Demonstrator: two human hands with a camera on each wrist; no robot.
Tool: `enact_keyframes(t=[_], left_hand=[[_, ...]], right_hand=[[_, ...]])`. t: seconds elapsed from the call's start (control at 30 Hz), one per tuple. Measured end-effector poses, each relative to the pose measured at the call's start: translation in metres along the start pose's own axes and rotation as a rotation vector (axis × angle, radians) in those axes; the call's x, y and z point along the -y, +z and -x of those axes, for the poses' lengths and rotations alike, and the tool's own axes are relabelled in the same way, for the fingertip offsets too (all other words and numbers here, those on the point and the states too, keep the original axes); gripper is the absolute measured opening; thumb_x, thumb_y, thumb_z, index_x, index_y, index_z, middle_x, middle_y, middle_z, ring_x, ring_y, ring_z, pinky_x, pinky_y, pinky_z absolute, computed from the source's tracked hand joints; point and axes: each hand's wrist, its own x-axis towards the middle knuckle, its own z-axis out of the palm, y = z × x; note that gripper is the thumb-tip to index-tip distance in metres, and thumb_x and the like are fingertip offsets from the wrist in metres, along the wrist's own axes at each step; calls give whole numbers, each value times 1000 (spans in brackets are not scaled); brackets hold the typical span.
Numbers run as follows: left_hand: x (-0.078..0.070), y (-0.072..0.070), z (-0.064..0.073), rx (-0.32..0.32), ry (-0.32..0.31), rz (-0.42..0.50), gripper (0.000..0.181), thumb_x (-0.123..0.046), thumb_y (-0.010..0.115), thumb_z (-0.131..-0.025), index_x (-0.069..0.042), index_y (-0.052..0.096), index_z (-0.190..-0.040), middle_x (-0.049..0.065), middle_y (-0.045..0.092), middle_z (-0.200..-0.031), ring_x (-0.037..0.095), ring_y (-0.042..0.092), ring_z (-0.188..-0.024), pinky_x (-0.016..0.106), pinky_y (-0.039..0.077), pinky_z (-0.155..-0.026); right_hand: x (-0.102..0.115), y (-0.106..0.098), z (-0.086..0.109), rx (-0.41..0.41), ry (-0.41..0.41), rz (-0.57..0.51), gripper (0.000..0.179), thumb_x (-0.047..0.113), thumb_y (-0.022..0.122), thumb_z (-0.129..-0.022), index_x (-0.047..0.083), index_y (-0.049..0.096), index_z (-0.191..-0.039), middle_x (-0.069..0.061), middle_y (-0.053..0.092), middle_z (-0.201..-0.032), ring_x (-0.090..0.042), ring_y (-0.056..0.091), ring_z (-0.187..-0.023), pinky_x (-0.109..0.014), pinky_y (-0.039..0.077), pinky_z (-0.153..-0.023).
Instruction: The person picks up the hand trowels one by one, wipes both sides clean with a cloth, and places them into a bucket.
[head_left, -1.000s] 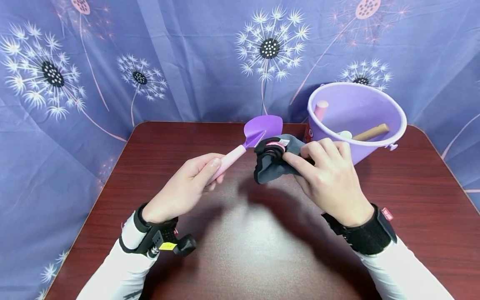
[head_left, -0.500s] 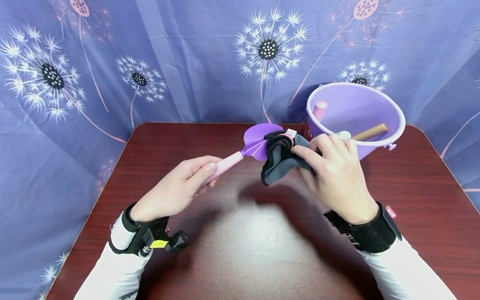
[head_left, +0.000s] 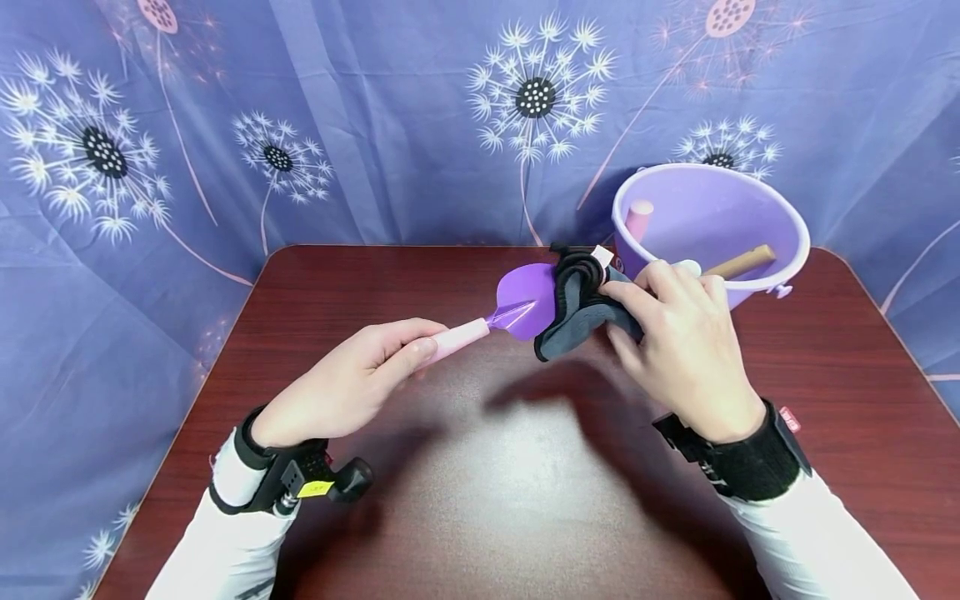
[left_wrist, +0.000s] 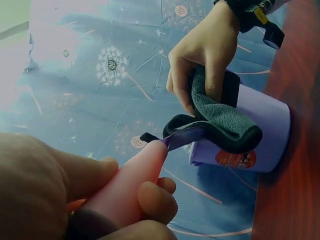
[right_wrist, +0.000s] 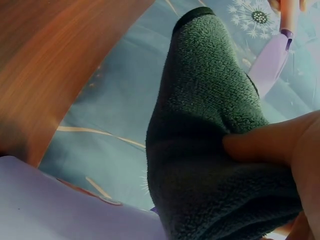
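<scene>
My left hand (head_left: 352, 375) grips the pale pink handle of a toy shovel (head_left: 527, 302) with a purple blade. The blade points right, raised over the table. Bunched in my right hand (head_left: 686, 354) is a dark grey cloth (head_left: 588, 321) with black edging and a small white tag. In the head view the cloth overlaps the blade's right edge. The left wrist view has the cloth (left_wrist: 225, 125) draped close by the blade, partly hiding it. Seen from the right wrist, my thumb (right_wrist: 265, 142) presses into the fuzzy cloth (right_wrist: 200, 100), while the shovel (right_wrist: 270, 65) shows behind it.
A lilac bucket (head_left: 802, 250) stands at the table's back right, just behind my right hand. Inside it are a pink handle (head_left: 640, 218), a tan stick-like piece (head_left: 742, 262) and a whitish rounded end. A blue dandelion-print curtain (head_left: 420, 125) hangs behind the brown table (head_left: 360, 279).
My right hand and the cloth have shifted right along the blade towards its outer edge, exposing more of its face. The shovel has tipped lower and turned more level.
</scene>
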Motion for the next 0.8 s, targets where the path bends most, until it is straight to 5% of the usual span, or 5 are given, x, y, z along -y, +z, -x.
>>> enact_keyframes(t=[0.5, 0.8], left_hand=[[-7, 11, 0, -43, 27, -53, 21, -46, 46, -104, -36, 62, -113, -11, 56, -83, 5, 51, -76, 29, 43, -72], [-9, 24, -5, -101, 25, -63, 20, -46, 49, -103, -32, 63, -107, -6, 47, -71, 7, 48, -67, 29, 42, -67]], right_hand=[[5, 2, 3, 81, -32, 40, 28, 17, 60, -82, 8, 70, -108, -7, 49, -86, -35, 47, -81, -53, 31, -73], [17, 8, 4, 35, -69, -15, 26, 20, 57, -85, 6, 69, -104, -7, 49, -83, -33, 45, -72, -51, 30, -66]])
